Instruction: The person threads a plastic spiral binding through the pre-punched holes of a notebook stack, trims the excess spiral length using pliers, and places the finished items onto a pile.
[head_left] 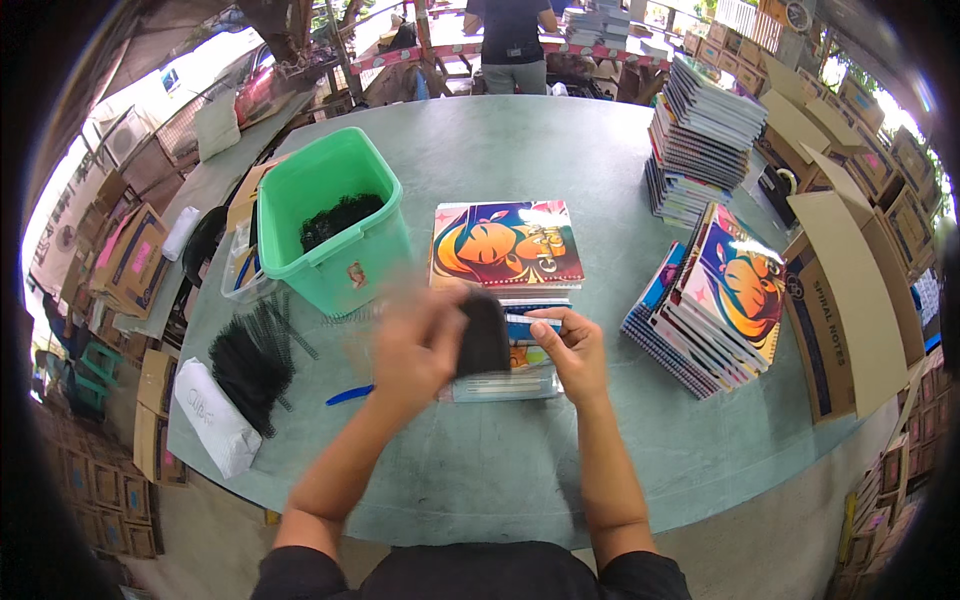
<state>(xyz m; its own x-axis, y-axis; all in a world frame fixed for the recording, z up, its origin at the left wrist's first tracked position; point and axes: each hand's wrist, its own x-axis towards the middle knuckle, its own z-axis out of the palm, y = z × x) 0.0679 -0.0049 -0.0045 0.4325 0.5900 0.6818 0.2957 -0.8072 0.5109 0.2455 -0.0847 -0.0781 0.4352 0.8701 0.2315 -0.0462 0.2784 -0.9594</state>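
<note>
My left hand [420, 340] is smeared by motion over the near side of the middle notebook stack. Beside its fingers is a dark, flat, blurred shape [486, 335]; whether the hand grips it I cannot tell. My right hand [573, 350] is closed, thumb and fingers pinching the pale edge of a notebook [530, 320] seen nearly edge-on. Just beyond both hands lies a stack of notebooks topped by a colourful cartoon cover [508, 243]. More notebooks [505, 387] lie beneath my hands, partly hidden by them.
A green bin [335, 240] holding black spiral coils [342, 218] stands left. Loose coils [255, 360], a white wrapped bundle [215, 418] and a blue pen-like tool [349, 395] lie nearer. Rightward are leaning notebooks [735, 290], a tall stack [705, 130] and an open carton [825, 310]. A person [512, 45] stands beyond.
</note>
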